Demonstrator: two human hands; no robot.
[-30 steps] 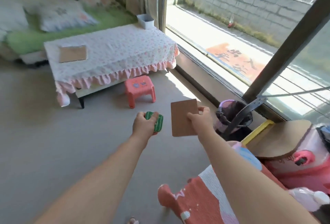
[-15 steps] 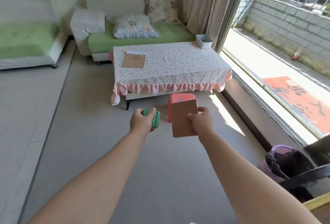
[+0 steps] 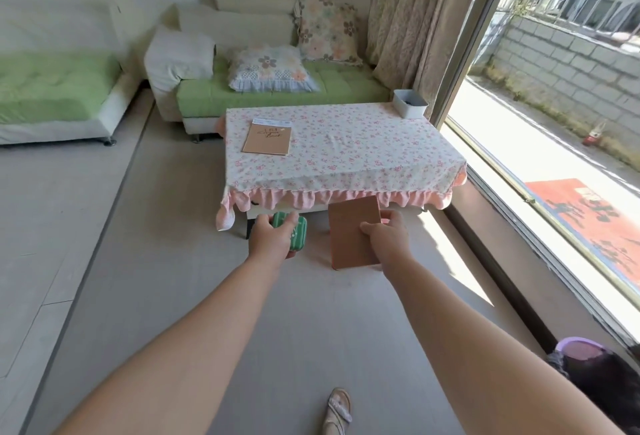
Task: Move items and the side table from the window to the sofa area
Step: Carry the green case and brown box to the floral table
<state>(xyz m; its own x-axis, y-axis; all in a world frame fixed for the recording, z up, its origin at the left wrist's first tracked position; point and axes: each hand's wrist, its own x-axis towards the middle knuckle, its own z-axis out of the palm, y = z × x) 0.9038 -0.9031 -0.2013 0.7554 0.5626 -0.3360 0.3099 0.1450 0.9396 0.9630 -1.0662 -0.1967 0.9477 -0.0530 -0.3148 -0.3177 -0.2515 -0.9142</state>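
My left hand (image 3: 269, 237) grips a small green striped case (image 3: 296, 233) out in front of me. My right hand (image 3: 387, 236) holds a brown notebook (image 3: 352, 232) upright by its right edge. Both are in the air just short of the low table's near edge. The low table (image 3: 346, 154) has a floral cloth with a pink frill. On it lie a brown book (image 3: 267, 139) and a white tray (image 3: 409, 103) at the far right corner. The green sofa (image 3: 277, 88) stands behind the table. The notebook hides the pink stool.
A second green sofa (image 3: 52, 91) is at the far left. A large window (image 3: 554, 122) with a curtain (image 3: 415, 18) runs along the right. A purple bin with a dark bag (image 3: 588, 365) stands at the lower right. My sandalled foot (image 3: 337, 410) is on the grey floor.
My view has swung away from the window corner and closed in on the low table. Both hands keep their hold, and the pink stool is now hidden behind the notebook.
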